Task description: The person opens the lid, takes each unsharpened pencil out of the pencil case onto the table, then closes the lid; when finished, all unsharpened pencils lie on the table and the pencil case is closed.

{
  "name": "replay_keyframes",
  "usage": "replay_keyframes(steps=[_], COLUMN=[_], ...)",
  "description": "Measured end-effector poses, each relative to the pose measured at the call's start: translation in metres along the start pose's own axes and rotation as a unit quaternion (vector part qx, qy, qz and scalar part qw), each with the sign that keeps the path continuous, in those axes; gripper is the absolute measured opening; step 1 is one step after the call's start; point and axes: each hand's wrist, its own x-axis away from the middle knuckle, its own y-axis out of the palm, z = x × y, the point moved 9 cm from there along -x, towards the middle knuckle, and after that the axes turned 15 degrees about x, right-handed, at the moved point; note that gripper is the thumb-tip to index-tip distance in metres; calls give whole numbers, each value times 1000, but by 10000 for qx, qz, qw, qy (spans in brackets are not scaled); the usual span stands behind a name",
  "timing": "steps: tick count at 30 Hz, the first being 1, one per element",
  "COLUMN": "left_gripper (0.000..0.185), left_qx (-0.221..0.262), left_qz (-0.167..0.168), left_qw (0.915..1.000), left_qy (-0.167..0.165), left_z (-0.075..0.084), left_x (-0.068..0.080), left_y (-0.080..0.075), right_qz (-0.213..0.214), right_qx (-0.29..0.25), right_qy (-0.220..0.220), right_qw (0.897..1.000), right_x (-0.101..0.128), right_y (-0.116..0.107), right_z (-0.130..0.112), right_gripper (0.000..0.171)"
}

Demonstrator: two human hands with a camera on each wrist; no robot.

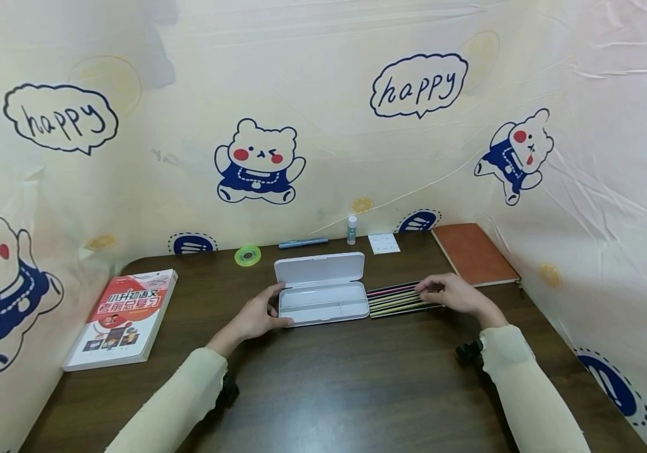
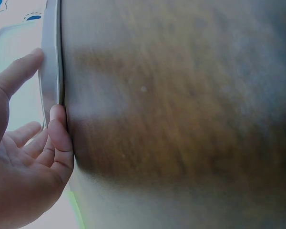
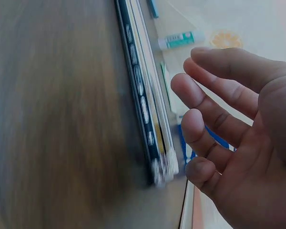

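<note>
A white pencil case (image 1: 323,302) lies on the brown table with its lid (image 1: 319,269) raised toward the back; its compartments look bare. My left hand (image 1: 258,314) holds the case's left end, thumb near the front corner and a finger toward the hinge. In the left wrist view, fingertips touch the case's side wall (image 2: 51,62). Right of the case, several dark and coloured pencils (image 1: 397,301) lie side by side. Over their right part hovers my right hand (image 1: 450,292), fingers loosely bent. The right wrist view shows a gap between those fingers and the pencils (image 3: 145,95).
Along the back are green tape (image 1: 248,255), a blue pen (image 1: 303,243), a glue stick (image 1: 351,230) and a white paper square (image 1: 383,243). A brown notebook (image 1: 475,253) lies at the back right, a thick book (image 1: 122,318) at the left. Patterned sheeting surrounds the table.
</note>
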Motion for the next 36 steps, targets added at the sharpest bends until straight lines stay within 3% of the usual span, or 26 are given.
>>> replay_keyframes(steps=[22,36], left_gripper=[93,93], left_qx=[-14,2], left_qz=[40,8], left_qw=[10000,10000], left_qy=[81,-17], left_z=[0,0], left_x=[-1,-2], left_y=[0,-1], right_qz=[253,-72], right_qx=[84,441], right_qy=[-905,-1256], right_qw=[9955,9911], right_x=[-46,-65], right_y=[17,47], right_z=[-82,-123], right_gripper=[23,17])
